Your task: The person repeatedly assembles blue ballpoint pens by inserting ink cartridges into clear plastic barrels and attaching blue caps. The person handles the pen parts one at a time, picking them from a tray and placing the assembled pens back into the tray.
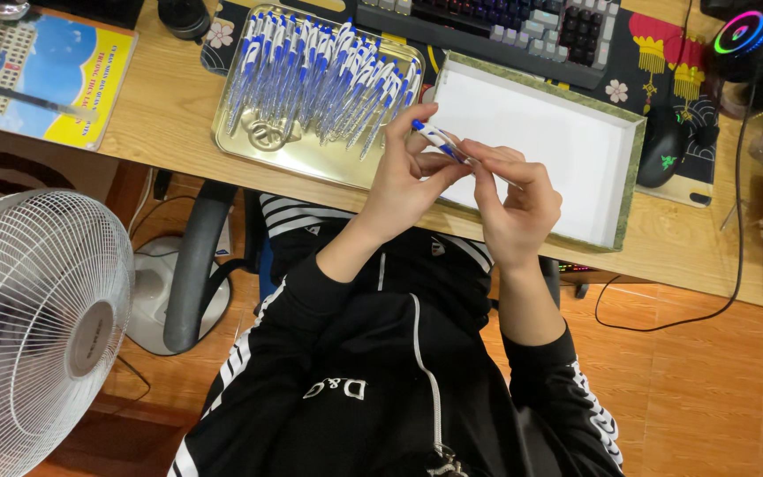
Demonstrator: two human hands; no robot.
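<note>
1. A blue-and-white pen (pixel 439 140) sits between both hands, above the desk edge, just over the near-left corner of the white box (pixel 567 150).
2. The left hand (pixel 404 181) pinches the pen's blue end with thumb and fingertips; the right hand (pixel 514 199) pinches the other end, fingers curled.
3. The white box shows no pens inside; judged: nothing deposited there so far.
4. The metal tray (pixel 311 155), left of the box, holds a large heap of like pens (pixel 320 75); judged: most of the batch remains to be handled.
5. Keyboard (pixel 496 26) lies behind, fan (pixel 37 318) lower left.
</note>
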